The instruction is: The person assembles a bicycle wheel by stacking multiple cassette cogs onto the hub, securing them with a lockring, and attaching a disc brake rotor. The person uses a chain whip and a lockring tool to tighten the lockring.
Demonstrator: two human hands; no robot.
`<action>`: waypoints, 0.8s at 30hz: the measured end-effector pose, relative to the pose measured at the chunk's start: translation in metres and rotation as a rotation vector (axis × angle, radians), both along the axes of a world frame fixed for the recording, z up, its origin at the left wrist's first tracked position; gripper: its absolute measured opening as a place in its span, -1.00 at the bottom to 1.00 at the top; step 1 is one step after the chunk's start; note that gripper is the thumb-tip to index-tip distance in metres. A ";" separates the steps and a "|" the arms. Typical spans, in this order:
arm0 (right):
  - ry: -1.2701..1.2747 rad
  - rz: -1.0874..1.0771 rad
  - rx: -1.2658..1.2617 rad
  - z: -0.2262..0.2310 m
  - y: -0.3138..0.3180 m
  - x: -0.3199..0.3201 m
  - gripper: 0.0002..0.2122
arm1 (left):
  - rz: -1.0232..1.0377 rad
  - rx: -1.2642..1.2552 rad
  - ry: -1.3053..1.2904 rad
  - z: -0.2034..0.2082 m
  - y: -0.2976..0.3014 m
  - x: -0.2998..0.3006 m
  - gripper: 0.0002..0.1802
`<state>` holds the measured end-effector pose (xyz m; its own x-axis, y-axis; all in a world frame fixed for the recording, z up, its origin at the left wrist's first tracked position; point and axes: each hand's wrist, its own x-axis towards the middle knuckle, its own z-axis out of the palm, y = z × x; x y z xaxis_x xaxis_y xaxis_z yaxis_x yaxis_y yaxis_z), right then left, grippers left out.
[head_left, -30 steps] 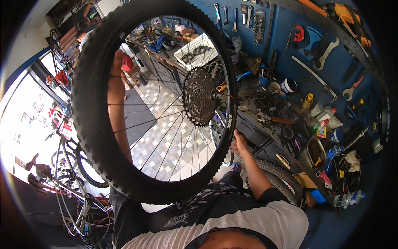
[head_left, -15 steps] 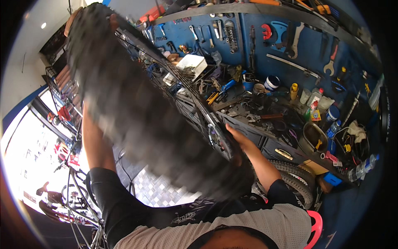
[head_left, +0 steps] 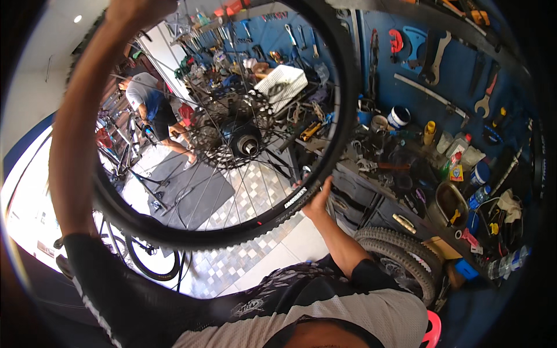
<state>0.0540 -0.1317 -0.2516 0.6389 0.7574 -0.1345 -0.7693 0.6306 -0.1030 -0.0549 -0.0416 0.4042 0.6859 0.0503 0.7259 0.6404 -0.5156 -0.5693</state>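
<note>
A bicycle wheel with a black knobbly tyre is held up in front of me, its spokes and hub facing my view. At its middle I see the hub and a dark sprocket cassette. My left hand is closed on the upper left of the wheel, partly cut off by the top edge of the view. My right hand grips the tyre at its lower right, thumb on the near side. My left forearm hides part of the tyre's left side.
Behind the wheel, a cluttered workbench carries a white basket, tubs and bottles. Tools hang on the blue wall. Several tyres lean below the bench at right. A person bends near bicycles beyond a dark floor mat.
The wheel has turned from tread-on to nearly side-on, so its hub and spokes now show. My left arm has risen and my right hand has shifted slightly lower and left.
</note>
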 end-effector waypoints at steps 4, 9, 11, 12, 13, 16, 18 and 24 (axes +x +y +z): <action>0.079 0.194 -0.219 -0.029 0.015 -0.019 -0.15 | -0.040 -0.259 0.227 -0.032 0.020 -0.046 -0.40; 0.010 0.226 -0.367 -0.057 -0.009 -0.004 -0.15 | 0.014 -0.977 0.085 -0.111 0.121 -0.225 -0.33; -0.040 0.258 -0.413 -0.062 -0.005 0.001 -0.17 | 0.023 -1.225 -0.184 -0.132 0.137 -0.300 -0.30; -0.056 0.276 -0.438 -0.059 -0.009 0.009 -0.22 | -0.026 -1.327 -0.329 -0.150 0.154 -0.334 -0.29; -0.071 0.292 -0.463 -0.053 -0.009 0.011 -0.25 | -0.089 -1.367 -0.478 -0.154 0.151 -0.359 -0.27; -0.111 0.297 -0.554 -0.043 -0.019 0.035 -0.34 | -0.370 -1.383 -0.702 -0.171 0.179 -0.362 -0.22; -0.085 0.324 -0.615 -0.040 -0.022 0.042 -0.34 | -0.462 -1.314 -0.746 -0.167 0.193 -0.343 -0.20; 0.008 0.422 -0.559 -0.047 -0.028 0.060 -0.20 | -0.815 -1.167 -0.847 -0.167 0.188 -0.233 -0.17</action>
